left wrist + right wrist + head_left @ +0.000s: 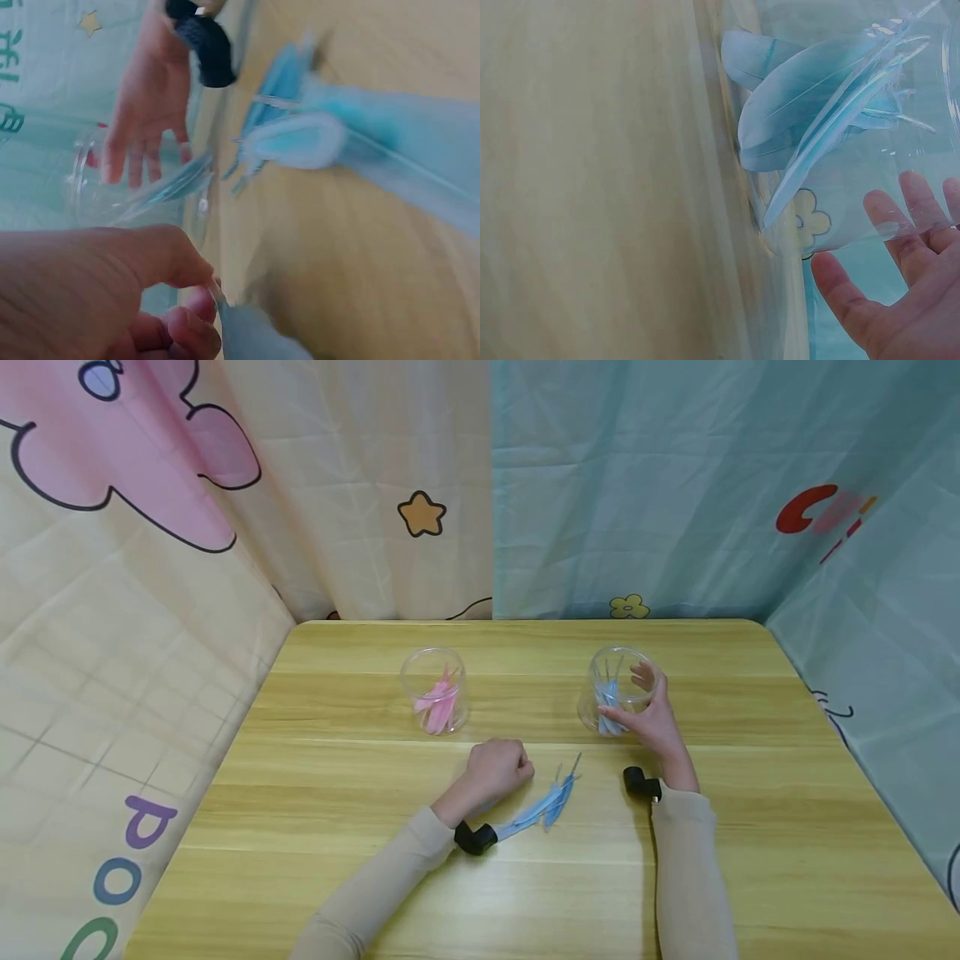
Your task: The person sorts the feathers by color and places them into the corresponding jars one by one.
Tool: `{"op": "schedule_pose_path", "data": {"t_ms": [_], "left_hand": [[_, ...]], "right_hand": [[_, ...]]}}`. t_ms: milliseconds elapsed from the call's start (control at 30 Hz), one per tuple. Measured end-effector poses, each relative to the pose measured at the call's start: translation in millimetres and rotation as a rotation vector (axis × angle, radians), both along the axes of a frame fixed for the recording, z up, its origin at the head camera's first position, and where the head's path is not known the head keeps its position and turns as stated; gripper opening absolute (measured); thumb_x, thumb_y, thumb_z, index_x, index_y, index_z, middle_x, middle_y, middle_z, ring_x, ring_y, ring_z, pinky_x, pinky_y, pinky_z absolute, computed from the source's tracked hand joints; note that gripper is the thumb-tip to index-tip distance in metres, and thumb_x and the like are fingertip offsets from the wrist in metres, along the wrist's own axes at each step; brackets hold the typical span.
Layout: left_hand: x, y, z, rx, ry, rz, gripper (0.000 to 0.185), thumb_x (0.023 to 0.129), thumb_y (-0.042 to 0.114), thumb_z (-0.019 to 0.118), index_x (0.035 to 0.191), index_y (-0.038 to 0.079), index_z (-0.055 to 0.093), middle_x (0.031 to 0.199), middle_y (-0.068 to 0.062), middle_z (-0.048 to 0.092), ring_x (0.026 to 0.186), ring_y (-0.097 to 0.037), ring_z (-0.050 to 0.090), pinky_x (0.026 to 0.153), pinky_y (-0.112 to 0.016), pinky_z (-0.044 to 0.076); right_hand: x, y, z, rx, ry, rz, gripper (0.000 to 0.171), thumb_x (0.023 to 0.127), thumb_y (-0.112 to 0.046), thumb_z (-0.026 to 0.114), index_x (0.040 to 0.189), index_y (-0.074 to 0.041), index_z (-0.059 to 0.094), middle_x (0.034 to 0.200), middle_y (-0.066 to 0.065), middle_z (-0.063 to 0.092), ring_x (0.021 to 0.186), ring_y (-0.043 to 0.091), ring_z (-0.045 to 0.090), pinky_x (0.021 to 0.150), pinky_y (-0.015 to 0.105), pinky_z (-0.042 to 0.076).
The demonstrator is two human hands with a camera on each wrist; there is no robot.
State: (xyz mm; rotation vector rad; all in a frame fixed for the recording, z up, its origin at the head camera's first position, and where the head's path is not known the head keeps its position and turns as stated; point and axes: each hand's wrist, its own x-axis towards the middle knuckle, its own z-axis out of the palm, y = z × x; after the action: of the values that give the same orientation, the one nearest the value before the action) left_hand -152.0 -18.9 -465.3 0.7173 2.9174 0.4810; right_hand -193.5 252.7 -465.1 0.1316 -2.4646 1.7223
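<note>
My right hand [651,710] cups the clear jar [611,681] of blue feathers [607,697] at the table's middle right, thumb in front and straight fingers against its far wall. The right wrist view shows those fingers [907,300] flat on the jar [900,150] beside the feathers [802,105]. My left hand [497,768] rests curled on the table. In the left wrist view its thumb and fingers [97,285] seem to pinch the thin quill of a blue feather [251,337]. More loose blue feathers [551,802] lie just right of that hand.
A second clear jar [433,689] with pink feathers stands left of centre on the wooden table [750,827]. Printed curtains close in the table on the left, back and right. A black camera mount [640,782] sits on each wrist.
</note>
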Motion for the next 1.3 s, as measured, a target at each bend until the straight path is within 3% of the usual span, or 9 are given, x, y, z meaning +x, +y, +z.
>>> {"op": "schedule_pose_path", "data": {"t_ms": [133, 333, 500, 733, 867, 1000, 1133, 1300], "left_hand": [[-8.8, -1, 7.9, 0.213, -0.126, 0.022, 0.013, 0.088, 0.023, 0.057, 0.084, 0.016, 0.067, 0.065, 0.011, 0.054, 0.052, -0.005, 0.044, 0.047, -0.021, 0.038], [-25.5, 8, 23.6, 0.595, -0.253, 0.056, 0.017, 0.092, 0.024, 0.057, 0.091, 0.01, 0.067, 0.06, 0.007, 0.049, 0.051, -0.006, 0.04, 0.049, -0.021, 0.034], [-37.8, 23, 36.5, 0.914, -0.293, 0.052, 0.023, 0.095, 0.024, 0.058, 0.096, 0.002, 0.066, 0.06, 0.002, 0.044, 0.053, -0.01, 0.038, 0.052, -0.024, 0.035], [-58.2, 50, 57.4, 1.235, -0.221, 0.051, 0.024, 0.096, 0.015, 0.057, 0.1, -0.008, 0.063, 0.063, 0.002, 0.043, 0.053, -0.01, 0.036, 0.052, -0.023, 0.033], [-70.9, 67, 67.6, 1.392, -0.16, 0.107, 0.024, 0.096, 0.014, 0.057, 0.101, -0.009, 0.061, 0.065, 0.002, 0.046, 0.054, -0.009, 0.035, 0.05, -0.022, 0.031], [-80.6, 84, 72.4, 1.538, -0.08, 0.181, 0.022, 0.096, 0.018, 0.057, 0.099, -0.003, 0.061, 0.068, 0.004, 0.049, 0.057, -0.007, 0.037, 0.052, -0.022, 0.031], [-89.2, 98, 71.4, 1.631, -0.012, 0.223, 0.019, 0.097, 0.019, 0.056, 0.097, 0.001, 0.058, 0.068, 0.005, 0.048, 0.059, -0.008, 0.036, 0.056, -0.023, 0.032], [-95.0, 108, 64.7, 1.651, 0.018, 0.253, 0.019, 0.097, 0.02, 0.056, 0.098, 0.001, 0.058, 0.063, 0.006, 0.041, 0.057, -0.008, 0.034, 0.056, -0.023, 0.031]], "right_hand": [[8.1, -7, 17.0, -0.011, 0.006, 0.011, 0.097, 0.078, -0.011, 0.078, 0.147, -0.004, 0.01, 0.148, 0.021, 0.022, 0.135, 0.04, 0.019, 0.103, 0.064, 0.016], [13.8, -10, 24.3, -0.001, 0.001, 0.009, 0.097, 0.078, -0.01, 0.078, 0.146, -0.003, 0.01, 0.147, 0.021, 0.023, 0.135, 0.04, 0.02, 0.103, 0.063, 0.017], [14.3, -11, 25.6, -0.002, -0.002, 0.005, 0.096, 0.079, -0.011, 0.078, 0.146, -0.003, 0.01, 0.147, 0.021, 0.023, 0.135, 0.039, 0.02, 0.103, 0.063, 0.018], [13.1, -10, 23.7, 0.001, -0.009, 0.001, 0.096, 0.078, -0.011, 0.078, 0.146, -0.002, 0.01, 0.147, 0.022, 0.023, 0.134, 0.04, 0.021, 0.103, 0.063, 0.019], [5.8, -5, 12.2, -0.022, -0.005, 0.004, 0.099, 0.077, -0.012, 0.08, 0.147, -0.006, 0.01, 0.148, 0.019, 0.023, 0.135, 0.038, 0.021, 0.102, 0.064, 0.019], [-2.2, 0, -3.0, -0.019, -0.009, -0.013, 0.101, 0.075, -0.019, 0.082, 0.148, -0.013, 0.012, 0.148, 0.013, 0.025, 0.135, 0.034, 0.022, 0.103, 0.063, 0.02], [-4.9, 1, -8.8, -0.004, -0.004, -0.026, 0.101, 0.076, -0.025, 0.082, 0.147, -0.014, 0.012, 0.148, 0.011, 0.026, 0.135, 0.032, 0.023, 0.103, 0.063, 0.019], [-5.3, 2, -8.5, 0.005, 0.002, -0.027, 0.101, 0.076, -0.026, 0.081, 0.148, -0.014, 0.011, 0.148, 0.014, 0.025, 0.135, 0.034, 0.023, 0.102, 0.064, 0.02]]}}
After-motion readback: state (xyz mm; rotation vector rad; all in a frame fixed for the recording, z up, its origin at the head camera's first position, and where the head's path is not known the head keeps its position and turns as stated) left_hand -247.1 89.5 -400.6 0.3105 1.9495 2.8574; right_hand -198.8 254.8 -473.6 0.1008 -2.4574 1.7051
